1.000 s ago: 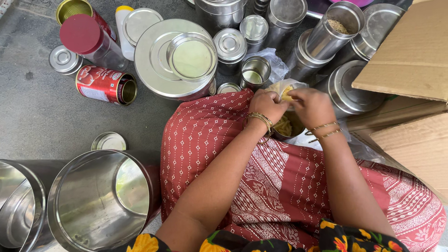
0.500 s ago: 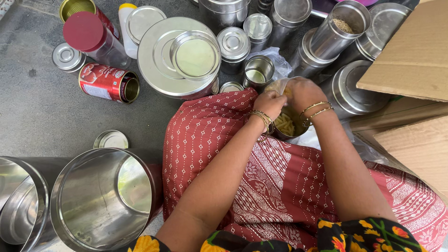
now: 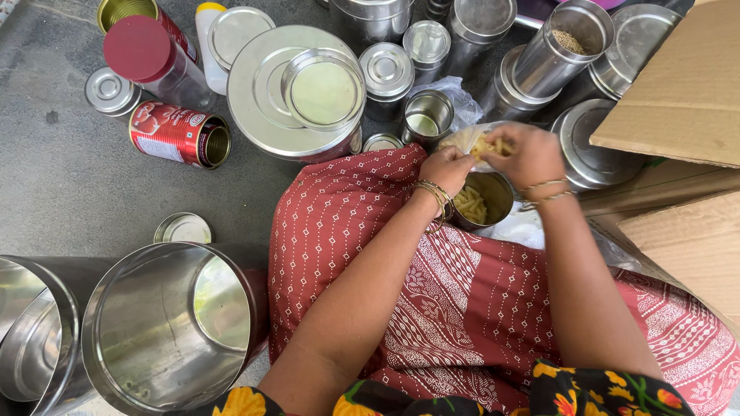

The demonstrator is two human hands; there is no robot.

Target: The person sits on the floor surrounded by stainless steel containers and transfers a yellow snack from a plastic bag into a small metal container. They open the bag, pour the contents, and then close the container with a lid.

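Both hands work over a small steel tin [image 3: 482, 202] of pale pasta pieces, resting on the red patterned lap [image 3: 462, 308]. Left hand [image 3: 447, 168] pinches the near-left edge of a clear plastic bag [image 3: 472, 140] of pasta, grip narrow and holding it. Right hand [image 3: 532, 154] clasps the bag's right side, tilted above the tin. Big lidded steel canister [image 3: 297, 92] far left; cardboard box [image 3: 678, 92] at right.

Both arms reach forward, left hand [image 3: 445, 167] and right hand [image 3: 530, 156] curled close together.
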